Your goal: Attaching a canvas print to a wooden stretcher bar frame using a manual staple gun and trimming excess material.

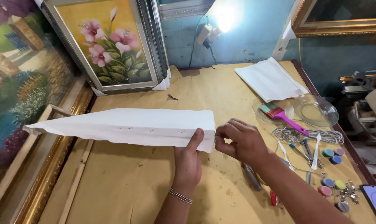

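I hold a long folded white canvas piece with frayed edges (125,125) above the middle of the table (125,186), which is covered in tan paper; the piece tapers to a point toward the table's left edge. My left hand (188,159), a beaded silver bracelet (180,196) on its wrist, grips the wide right end from below, the thumb pressed flat on the top face. My right hand (239,141) is just beside that end, its fingers (222,132) pinched narrow at the corner of the cloth; I cannot tell whether they hold anything small. Near the table's right edge lie a pink-handled flat brush (284,116) on a clear glass plate (316,110), a bundle of silver wire (308,135) and small round colour pots (333,155). A folded white cloth (270,79) sits at the far right corner, and a framed painting of pink flowers (109,41) leans at the far left.
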